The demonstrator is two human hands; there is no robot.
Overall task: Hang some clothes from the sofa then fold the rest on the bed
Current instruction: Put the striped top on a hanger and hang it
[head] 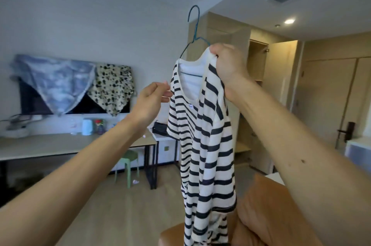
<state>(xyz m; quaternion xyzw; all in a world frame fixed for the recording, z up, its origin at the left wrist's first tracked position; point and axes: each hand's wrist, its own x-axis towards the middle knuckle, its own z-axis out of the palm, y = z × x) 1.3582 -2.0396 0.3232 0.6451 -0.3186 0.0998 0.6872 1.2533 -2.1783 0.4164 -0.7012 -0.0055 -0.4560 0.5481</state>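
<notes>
A cream shirt with dark stripes (202,145) hangs in front of me at chest height. A blue wire hanger (193,25) sits partly inside its neck opening, the hook pointing up. My right hand (226,65) grips the right side of the collar together with the hanger's shoulder. My left hand (152,101) pinches the left edge of the neckline between thumb and fingers. The shirt's hem drapes down over the brown sofa (267,215) at the bottom right.
A long desk (60,145) runs along the left wall with a kettle (87,126) and small items. Two cloths (80,83) cover the wall screen. A green stool (128,163) stands under the desk. An open wardrobe (257,61) and a door (329,101) are at the right.
</notes>
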